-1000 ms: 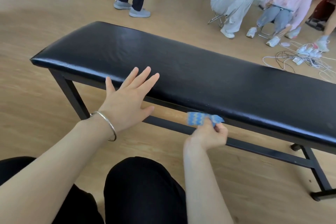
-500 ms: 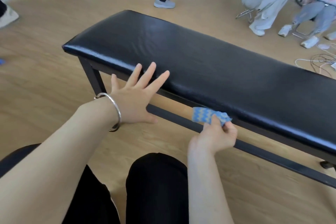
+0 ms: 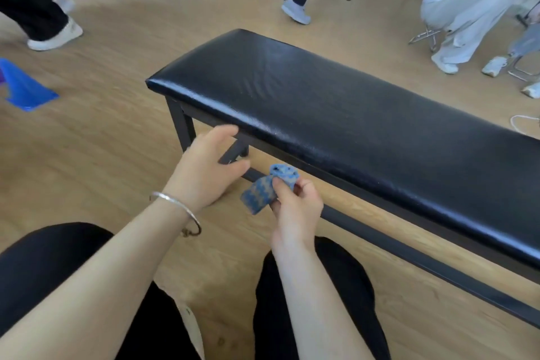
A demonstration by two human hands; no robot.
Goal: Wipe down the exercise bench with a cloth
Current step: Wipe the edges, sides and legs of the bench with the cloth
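One right hand pinches cloth beside bench.

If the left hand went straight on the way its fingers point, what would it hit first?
Probably the bench, at its near edge by the corner leg: the left hand points its fingers at the black cushion rim. Depth is unclear, so it may pass just under.

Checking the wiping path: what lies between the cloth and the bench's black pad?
In the head view, only the dark frame rail and a strip of wood floor seen through the frame separate the cloth from the pad.
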